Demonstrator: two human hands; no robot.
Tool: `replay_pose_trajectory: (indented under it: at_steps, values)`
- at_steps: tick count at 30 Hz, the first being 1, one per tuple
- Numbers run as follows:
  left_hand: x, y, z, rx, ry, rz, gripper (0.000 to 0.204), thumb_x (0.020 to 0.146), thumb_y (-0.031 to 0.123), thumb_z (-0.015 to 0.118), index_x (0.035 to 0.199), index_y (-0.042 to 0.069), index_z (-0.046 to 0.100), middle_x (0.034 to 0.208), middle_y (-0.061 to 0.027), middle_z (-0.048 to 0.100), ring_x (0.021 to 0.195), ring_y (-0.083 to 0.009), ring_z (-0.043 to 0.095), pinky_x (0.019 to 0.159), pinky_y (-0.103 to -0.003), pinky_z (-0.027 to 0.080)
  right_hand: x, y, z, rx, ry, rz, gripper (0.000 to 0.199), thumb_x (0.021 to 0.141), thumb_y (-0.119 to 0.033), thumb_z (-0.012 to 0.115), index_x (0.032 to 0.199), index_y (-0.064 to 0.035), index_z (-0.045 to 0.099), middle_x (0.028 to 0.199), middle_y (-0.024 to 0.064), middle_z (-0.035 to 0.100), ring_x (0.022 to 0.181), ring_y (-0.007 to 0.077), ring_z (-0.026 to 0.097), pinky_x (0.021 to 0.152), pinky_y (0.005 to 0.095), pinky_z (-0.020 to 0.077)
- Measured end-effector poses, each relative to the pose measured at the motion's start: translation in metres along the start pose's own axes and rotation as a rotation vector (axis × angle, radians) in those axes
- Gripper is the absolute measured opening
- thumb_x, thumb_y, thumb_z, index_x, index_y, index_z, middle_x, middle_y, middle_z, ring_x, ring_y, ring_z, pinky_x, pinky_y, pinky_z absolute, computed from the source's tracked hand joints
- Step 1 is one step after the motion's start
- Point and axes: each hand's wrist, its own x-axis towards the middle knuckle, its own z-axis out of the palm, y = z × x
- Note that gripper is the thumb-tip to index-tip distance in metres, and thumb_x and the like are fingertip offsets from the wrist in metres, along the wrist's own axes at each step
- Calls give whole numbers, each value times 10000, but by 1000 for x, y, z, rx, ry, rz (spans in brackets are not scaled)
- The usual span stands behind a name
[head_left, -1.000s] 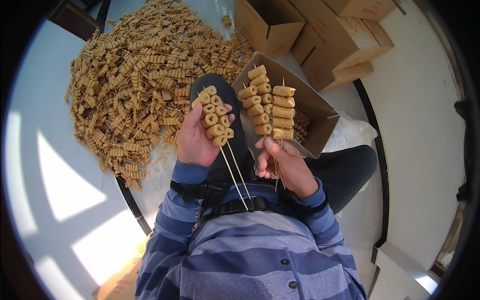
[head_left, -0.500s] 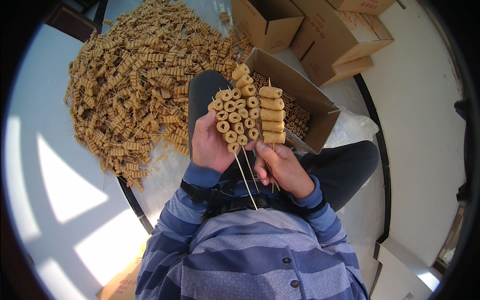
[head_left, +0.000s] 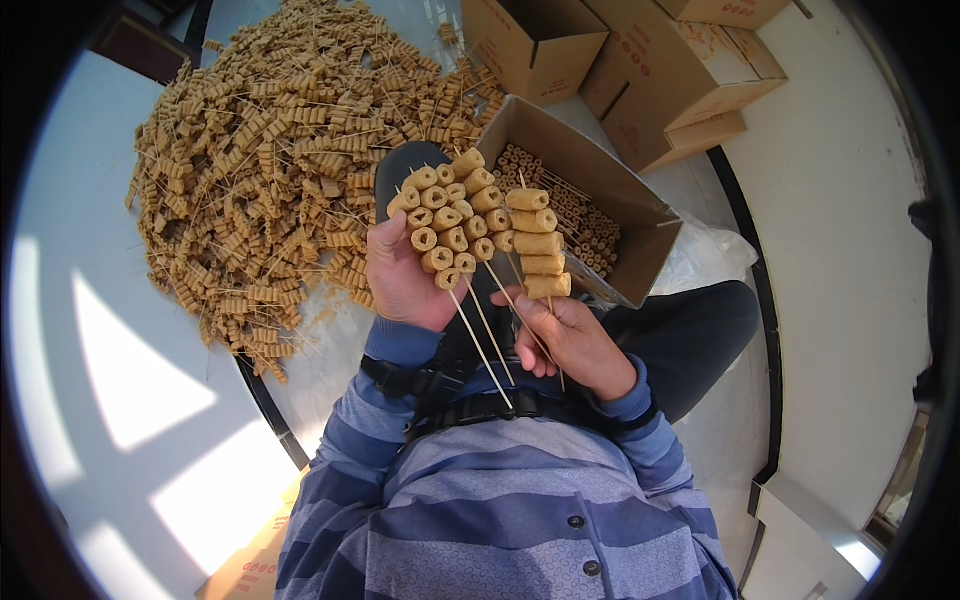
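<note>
My left hand (head_left: 408,283) is closed round a bunch of skewers (head_left: 450,228), each threaded with short tan hollow rolls. The rolls lie side by side with their open ends up, and bare sticks point down toward my waist. Just right of the bunch, my right hand (head_left: 580,342) pinches the stick of another skewer (head_left: 538,244), its rolls seen from the side. One more stick from the bunch runs down to my right fingers; whether they grip it too, I cannot tell. My palm and the rolls hide most left fingers.
A large heap of similar skewers (head_left: 270,180) covers the floor at the far left. Beyond my right hand stands an open cardboard box (head_left: 610,165) with skewers packed inside. More cardboard boxes (head_left: 640,80) stand behind it. Clear plastic sheeting (head_left: 715,250) lies beside the box.
The bunch in my left hand has shifted left and tilted. My right hand has drawn slightly right and down, and its skewer now leans, with a wider gap between the sticks.
</note>
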Motion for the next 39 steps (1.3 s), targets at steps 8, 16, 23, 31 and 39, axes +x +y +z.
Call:
replay_pose_trajectory:
  at_steps: [8, 16, 23, 31, 39]
  values:
    - [-1, 0, 0, -25, -21, -111, 663, 914, 411, 546, 1423, -1, 444, 1375, -221, 545, 1251, -392, 550, 1064, -562, 438, 0, 0, -2, 19, -137, 51, 485, 1096, -365, 330, 1351, 18, 484, 678, 23, 610, 532, 69, 557, 529, 206, 483]
    - [5, 0, 0, 36, -199, -164, 725, 896, 422, 568, 1428, -42, 403, 1283, -250, 575, 1176, -409, 590, 1009, -511, 496, 8, 7, -26, -247, 297, -63, 421, 1095, -352, 371, 1242, 1, 545, 675, 24, 575, 619, 92, 602, 538, 260, 505]
    - [12, -21, 9, 44, -129, -182, 716, 897, 395, 553, 1452, -28, 390, 1361, -227, 551, 1225, -390, 574, 1044, -505, 477, 24, 8, -14, -919, 614, -217, 292, 1003, -246, 514, 968, 31, 598, 812, 284, 630, 755, 471, 619, 672, 519, 492]
    - [17, -30, 13, 121, -147, -203, 836, 895, 527, 521, 1473, -52, 350, 1432, -265, 481, 1319, -430, 484, 1123, -552, 385, 28, 12, -21, -874, 437, -369, 296, 1014, -242, 492, 956, 24, 607, 774, 267, 626, 750, 454, 631, 663, 518, 487]
    - [27, -32, 12, 260, -267, -314, 879, 885, 563, 507, 1481, -58, 329, 1390, -321, 487, 1253, -456, 538, 1057, -546, 462, 34, 14, -15, -839, 392, -277, 305, 1004, -257, 478, 992, 29, 582, 757, 228, 666, 712, 424, 656, 670, 520, 519]
